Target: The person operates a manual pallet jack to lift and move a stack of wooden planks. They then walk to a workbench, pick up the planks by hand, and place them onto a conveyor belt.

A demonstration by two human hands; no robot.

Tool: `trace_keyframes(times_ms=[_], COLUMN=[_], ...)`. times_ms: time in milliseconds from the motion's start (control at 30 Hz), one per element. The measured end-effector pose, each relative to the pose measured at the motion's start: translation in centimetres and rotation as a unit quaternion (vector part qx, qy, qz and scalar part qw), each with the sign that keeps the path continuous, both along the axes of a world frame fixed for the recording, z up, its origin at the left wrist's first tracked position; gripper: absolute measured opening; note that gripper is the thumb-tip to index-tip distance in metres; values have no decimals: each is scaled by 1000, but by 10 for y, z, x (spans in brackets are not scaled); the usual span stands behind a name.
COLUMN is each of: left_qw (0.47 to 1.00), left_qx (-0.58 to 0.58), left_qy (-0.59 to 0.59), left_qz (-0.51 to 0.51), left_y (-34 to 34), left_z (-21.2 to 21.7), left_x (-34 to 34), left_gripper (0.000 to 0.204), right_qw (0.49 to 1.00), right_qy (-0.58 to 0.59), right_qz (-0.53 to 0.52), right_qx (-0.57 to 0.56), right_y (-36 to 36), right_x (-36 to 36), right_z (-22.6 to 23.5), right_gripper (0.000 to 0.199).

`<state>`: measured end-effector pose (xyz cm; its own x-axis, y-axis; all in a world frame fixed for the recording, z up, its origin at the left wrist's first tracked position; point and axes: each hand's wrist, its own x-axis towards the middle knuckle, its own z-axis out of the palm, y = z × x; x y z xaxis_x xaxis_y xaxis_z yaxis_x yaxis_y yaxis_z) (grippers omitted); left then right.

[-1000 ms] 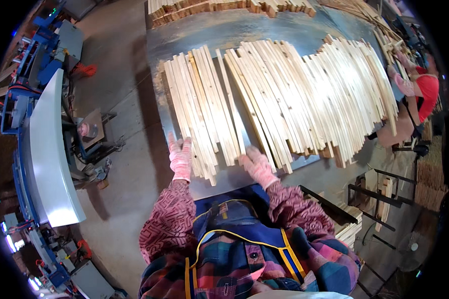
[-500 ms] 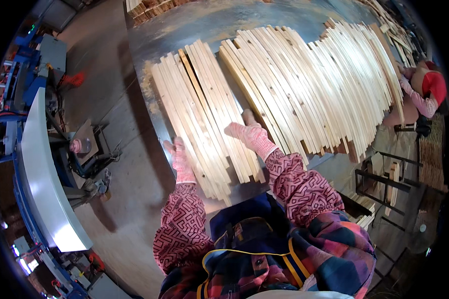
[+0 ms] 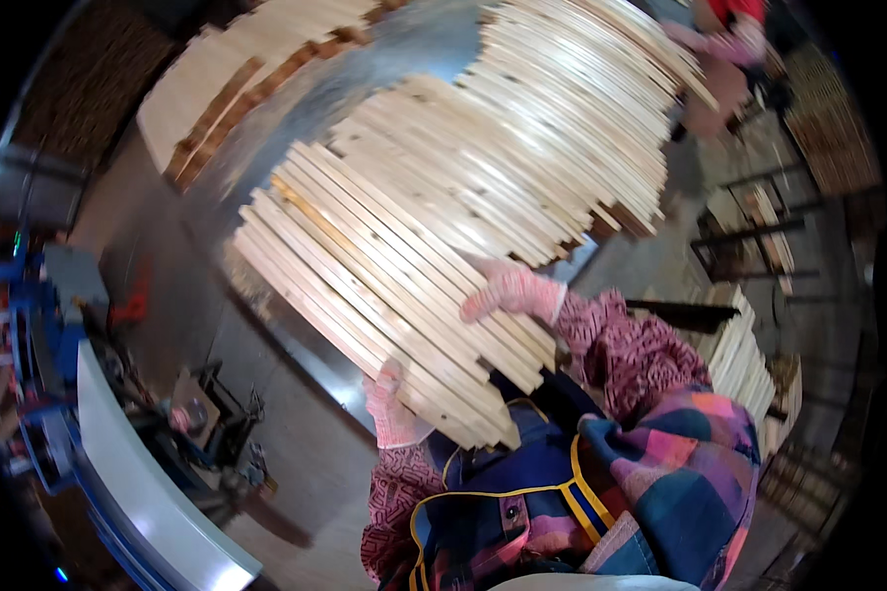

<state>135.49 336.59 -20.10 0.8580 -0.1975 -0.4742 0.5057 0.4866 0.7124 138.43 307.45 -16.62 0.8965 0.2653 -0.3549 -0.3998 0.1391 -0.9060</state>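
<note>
Over near-left corner of worktop point(image 3: 340, 379), wooden strip bundle point(image 3: 384, 295) clasped between left hand point(image 3: 391, 404) and right hand point(image 3: 512, 293)! Likely stiff, weighty together, loose pieces prone to slide; outer sides best hold.

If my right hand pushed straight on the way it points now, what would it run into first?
The pink-gloved right hand would most likely meet the flat row of long, pale wooden strips that it appears to touch, though depth there is unclear.

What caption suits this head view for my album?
A gloved left hand and right hand clasp a row of pale wooden strips between them, beside another row on the table.
</note>
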Motion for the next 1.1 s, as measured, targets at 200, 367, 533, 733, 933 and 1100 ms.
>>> trace_keyframes(times_ms=[200, 367, 533, 733, 933, 1100], left_qw=[997, 966, 979, 978, 924, 942], left_qx=[-41, 223, 170, 169, 341, 319], left_qy=[-19, -90, -49, -72, -155, -101], left_qz=[-58, -100, -103, -99, -70, -28], left_y=[-140, -200, -204, -213, -185, -178], left_z=[0, -77, -62, -47, -110, -103], left_x=[56, 89, 81, 77, 82, 95], left_gripper=[73, 109, 108, 107, 86, 67], right_qw=[974, 852, 872, 595, 703, 723], right_qy=[-4, 69, -14, 191, 310, 267], right_qz=[-21, 13, -254, -563, -478, -461], right_qx=[-224, -519, -418, -540, -426, -439], right_y=[-139, -190, -247, -387, -381, -338], right_x=[52, 78, 9, -118, -107, -114], right_z=[12, 23, -19, -46, -91, -60], right_gripper=[98, 94, 68, 89, 88, 78])
